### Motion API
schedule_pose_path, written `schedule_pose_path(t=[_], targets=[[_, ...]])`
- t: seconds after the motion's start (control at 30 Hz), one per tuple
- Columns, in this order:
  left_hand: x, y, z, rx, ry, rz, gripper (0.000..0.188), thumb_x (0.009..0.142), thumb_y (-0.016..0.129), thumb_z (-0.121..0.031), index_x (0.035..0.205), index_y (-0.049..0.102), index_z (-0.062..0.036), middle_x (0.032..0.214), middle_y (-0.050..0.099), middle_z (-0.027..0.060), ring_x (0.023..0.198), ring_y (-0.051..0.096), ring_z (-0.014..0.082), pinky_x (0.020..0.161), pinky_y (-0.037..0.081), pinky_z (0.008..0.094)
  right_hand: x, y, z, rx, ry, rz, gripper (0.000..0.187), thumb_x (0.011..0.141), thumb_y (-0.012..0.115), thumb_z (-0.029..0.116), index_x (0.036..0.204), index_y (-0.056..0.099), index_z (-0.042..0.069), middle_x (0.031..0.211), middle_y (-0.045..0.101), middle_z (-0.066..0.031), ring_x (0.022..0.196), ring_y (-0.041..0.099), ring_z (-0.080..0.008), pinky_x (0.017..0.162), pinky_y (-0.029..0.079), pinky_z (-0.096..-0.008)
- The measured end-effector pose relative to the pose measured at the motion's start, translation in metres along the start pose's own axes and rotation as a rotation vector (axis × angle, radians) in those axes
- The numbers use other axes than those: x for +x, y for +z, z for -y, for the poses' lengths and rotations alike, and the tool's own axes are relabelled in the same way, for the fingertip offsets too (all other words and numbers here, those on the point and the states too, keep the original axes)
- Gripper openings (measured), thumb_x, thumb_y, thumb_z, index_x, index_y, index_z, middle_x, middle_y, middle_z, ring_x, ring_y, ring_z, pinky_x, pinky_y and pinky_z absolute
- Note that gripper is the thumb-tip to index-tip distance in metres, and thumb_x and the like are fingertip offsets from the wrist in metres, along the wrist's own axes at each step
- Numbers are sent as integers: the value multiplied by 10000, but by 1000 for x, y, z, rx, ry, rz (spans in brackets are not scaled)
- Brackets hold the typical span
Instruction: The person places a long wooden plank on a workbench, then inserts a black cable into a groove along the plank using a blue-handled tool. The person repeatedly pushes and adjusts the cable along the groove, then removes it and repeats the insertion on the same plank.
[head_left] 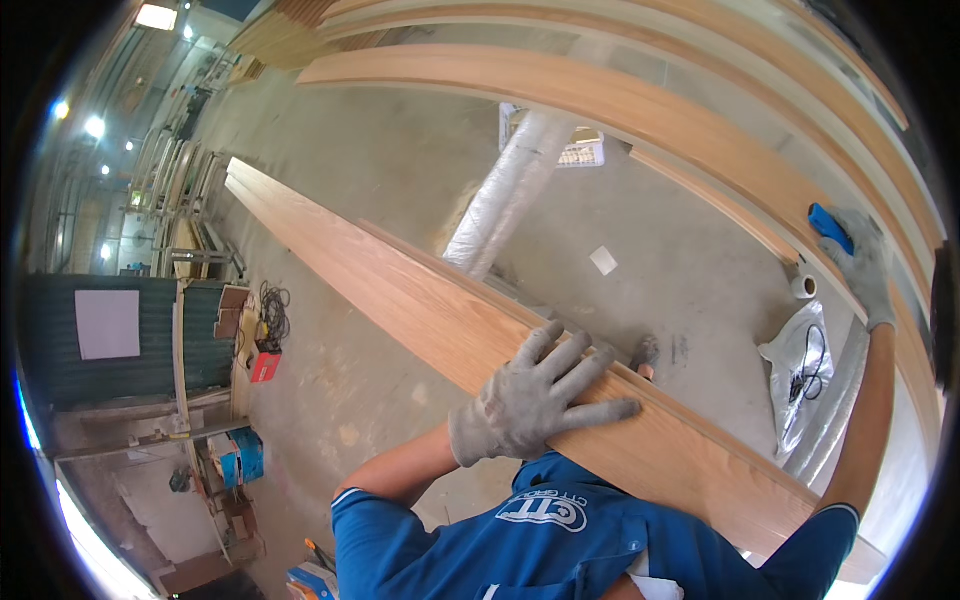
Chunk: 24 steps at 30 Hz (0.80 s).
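Note:
A long light-brown wooden plank [400, 290] runs from the upper left down to the lower right, across my chest. My left hand [540, 395], in a grey work glove, lies flat on its face with the fingers spread. At the right, my gloved right hand [862, 268] reaches out to a second long wooden board [640, 105] and grips a small blue tool [828, 226] against it. My blue shirt [560, 530] fills the lower middle.
More long boards [760, 50] curve across the top. On the concrete floor lie a roll of clear plastic film [510, 190], a white crate [585, 152], a tape roll [803, 287] and a plastic bag with cable [805, 370]. A red box [265, 365] and benches stand left.

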<state>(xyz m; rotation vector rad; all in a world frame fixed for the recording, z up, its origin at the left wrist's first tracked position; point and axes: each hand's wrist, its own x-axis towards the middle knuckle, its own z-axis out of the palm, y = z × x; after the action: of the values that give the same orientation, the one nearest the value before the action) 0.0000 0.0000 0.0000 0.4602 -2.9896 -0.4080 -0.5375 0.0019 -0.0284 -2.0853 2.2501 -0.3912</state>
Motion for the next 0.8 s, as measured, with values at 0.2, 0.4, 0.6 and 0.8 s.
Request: schedule_pose_path(t=[0.2,0.4,0.6,0.8], targets=[[6,-11,2,-68,3,73,942,566,857,-292,1442,521,-376,1268,546,132,1209,521,346,1079,393,590,0,11,-12,-38,26,-137,432,958,710,223,1322,626,7,1272,679,-175,1187,635,-335,1049,468,-420],[15,-13,7,-79,44,124,1075,475,852,-269,1483,476,-277,1185,546,122,1136,537,330,1013,405,513,-63,-39,59,-36,-57,-214,506,977,707,219,1428,549,51,1327,637,-174,1212,619,-335,1051,458,-431],[12,-9,10,-65,82,102,1077,499,839,-304,1504,454,-303,1099,536,106,1087,547,333,944,427,474,-161,-63,148,327,-119,405,897,390,976,293,1204,691,46,1086,718,-150,975,707,-350,848,560,-425],[14,-10,11,-35,102,144,1078,486,832,-304,1497,460,-288,1065,535,83,1056,554,307,888,441,439,-198,-57,168,321,79,697,981,413,982,508,1206,696,7,983,759,-193,847,752,-346,779,592,-418]])
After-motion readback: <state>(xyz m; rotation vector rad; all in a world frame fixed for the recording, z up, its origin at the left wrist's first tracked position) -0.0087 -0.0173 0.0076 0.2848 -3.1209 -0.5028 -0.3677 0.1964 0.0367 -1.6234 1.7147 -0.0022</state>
